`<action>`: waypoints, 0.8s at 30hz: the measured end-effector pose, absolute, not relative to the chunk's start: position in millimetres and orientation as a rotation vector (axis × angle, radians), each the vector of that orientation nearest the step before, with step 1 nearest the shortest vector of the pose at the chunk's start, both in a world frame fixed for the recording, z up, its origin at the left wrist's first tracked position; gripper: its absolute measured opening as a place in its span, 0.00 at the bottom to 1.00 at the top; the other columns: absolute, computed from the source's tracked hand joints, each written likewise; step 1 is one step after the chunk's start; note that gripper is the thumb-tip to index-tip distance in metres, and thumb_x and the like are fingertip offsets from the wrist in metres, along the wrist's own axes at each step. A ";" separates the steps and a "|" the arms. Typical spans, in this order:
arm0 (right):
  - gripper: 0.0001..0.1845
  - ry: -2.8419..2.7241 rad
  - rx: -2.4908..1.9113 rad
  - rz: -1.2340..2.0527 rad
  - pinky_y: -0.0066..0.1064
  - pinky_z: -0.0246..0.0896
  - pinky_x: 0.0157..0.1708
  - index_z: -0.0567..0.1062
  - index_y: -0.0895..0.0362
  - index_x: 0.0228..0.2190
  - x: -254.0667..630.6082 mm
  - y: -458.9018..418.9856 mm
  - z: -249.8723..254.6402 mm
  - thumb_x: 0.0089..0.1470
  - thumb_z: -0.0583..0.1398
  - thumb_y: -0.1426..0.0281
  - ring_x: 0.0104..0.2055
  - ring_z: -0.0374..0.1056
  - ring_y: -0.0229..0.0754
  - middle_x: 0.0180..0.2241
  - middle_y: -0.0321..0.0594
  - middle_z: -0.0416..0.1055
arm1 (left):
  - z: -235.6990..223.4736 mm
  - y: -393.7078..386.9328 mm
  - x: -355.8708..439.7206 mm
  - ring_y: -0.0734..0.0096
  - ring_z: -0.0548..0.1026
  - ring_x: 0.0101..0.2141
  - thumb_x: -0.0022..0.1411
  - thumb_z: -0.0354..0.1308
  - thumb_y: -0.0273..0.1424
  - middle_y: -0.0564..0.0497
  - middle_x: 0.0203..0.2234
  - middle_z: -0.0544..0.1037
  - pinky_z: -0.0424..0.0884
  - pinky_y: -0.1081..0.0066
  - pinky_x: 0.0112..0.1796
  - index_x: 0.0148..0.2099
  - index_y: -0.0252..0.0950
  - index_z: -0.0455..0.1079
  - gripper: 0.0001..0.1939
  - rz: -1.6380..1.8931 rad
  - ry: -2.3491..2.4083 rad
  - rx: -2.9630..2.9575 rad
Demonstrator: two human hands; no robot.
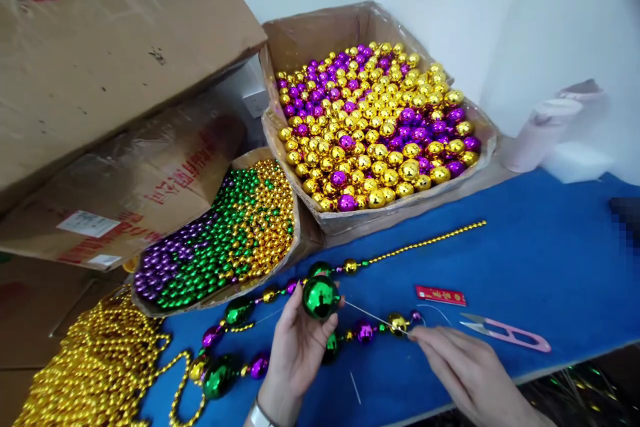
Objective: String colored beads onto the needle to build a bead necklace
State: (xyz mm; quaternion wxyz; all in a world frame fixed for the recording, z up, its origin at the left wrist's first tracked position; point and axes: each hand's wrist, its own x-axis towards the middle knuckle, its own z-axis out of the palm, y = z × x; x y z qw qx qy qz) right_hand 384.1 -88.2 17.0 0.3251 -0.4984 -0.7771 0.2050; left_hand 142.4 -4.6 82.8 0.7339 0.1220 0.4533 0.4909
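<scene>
My left hand (303, 341) is closed around a large shiny green bead (321, 298), with the thumb and fingertips at its sides. A thin pale string (367, 313) runs from the bead to my right hand (465, 363), whose fingers pinch its end. Whether a needle is in that pinch is too small to tell. Around and behind both hands lies a strand of mixed beads, with a green bead (220, 377), a purple bead (365, 330) and a gold bead (399, 323). One end is a row of small gold beads (430, 240).
A carton (340, 221) of gold and purple balls stands at the back. Left of it, another box (297, 240) holds small purple, green and gold beads. Gold bead chains (95, 360) pile at the left. Pink thread snips (520, 337) and a red packet (440, 295) lie on the blue table (565, 247).
</scene>
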 end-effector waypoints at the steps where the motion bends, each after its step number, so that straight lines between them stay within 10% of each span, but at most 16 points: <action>1: 0.15 -2.031 -1.309 0.522 0.34 0.69 0.36 0.66 0.54 0.47 383.5 -87.2 15.8 0.60 0.48 0.77 0.36 0.72 0.43 0.33 0.41 0.73 | 82.5 -5.0 141.6 0.57 0.78 0.38 0.63 0.53 0.33 0.42 0.40 0.78 0.77 0.69 0.30 0.43 0.34 0.70 0.10 1.087 0.997 0.288; 9: 0.15 -1.986 -1.393 0.465 0.34 0.68 0.36 0.69 0.55 0.43 380.0 -76.4 6.1 0.60 0.48 0.77 0.37 0.72 0.44 0.27 0.41 0.70 | 80.2 -12.5 143.8 0.50 0.74 0.45 0.63 0.53 0.29 0.43 0.42 0.75 0.73 0.58 0.42 0.57 0.37 0.62 0.19 0.905 0.833 0.593; 24: 0.16 -2.041 -1.357 0.489 0.32 0.69 0.36 0.65 0.54 0.47 381.1 -94.6 11.2 0.59 0.49 0.78 0.36 0.73 0.43 0.27 0.38 0.71 | 70.5 3.1 162.2 0.47 0.70 0.49 0.58 0.56 0.24 0.46 0.41 0.77 0.65 0.49 0.51 0.44 0.33 0.72 0.11 1.115 0.813 0.319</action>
